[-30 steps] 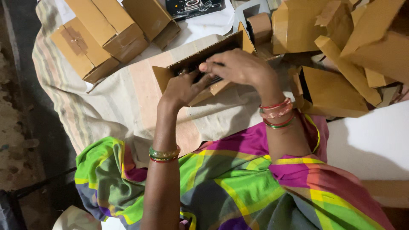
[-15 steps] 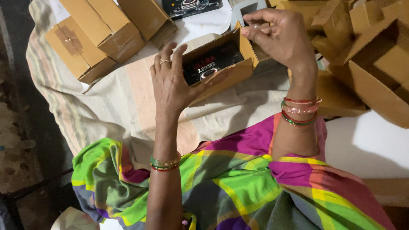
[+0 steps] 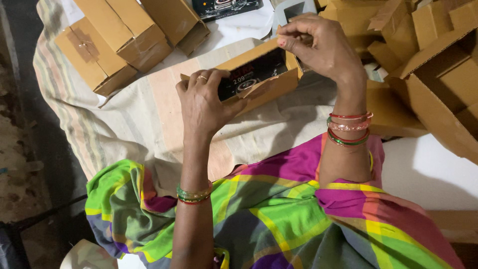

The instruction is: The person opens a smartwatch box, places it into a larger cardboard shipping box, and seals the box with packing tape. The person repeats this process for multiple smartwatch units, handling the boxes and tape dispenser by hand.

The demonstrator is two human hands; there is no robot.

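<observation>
A small brown cardboard box (image 3: pixel 271 84) is held open above the cloth-covered table, with a black printed product box (image 3: pixel 251 74) lying inside it. My left hand (image 3: pixel 201 102) grips the box's left end, thumb along its front wall. My right hand (image 3: pixel 318 47) pinches the flap at the box's right end between thumb and fingers. Both wrists carry coloured bangles.
Several closed brown boxes (image 3: pixel 117 42) lie at the back left on the striped cloth (image 3: pixel 134 119). A heap of open empty cartons (image 3: pixel 433 65) fills the right side. Another black product box (image 3: pixel 224 7) sits at the top edge. My bright checked garment covers the foreground.
The box has been turned and lifted so its open top faces me, showing the black box inside. My right hand moved from over the box to its right-end flap.
</observation>
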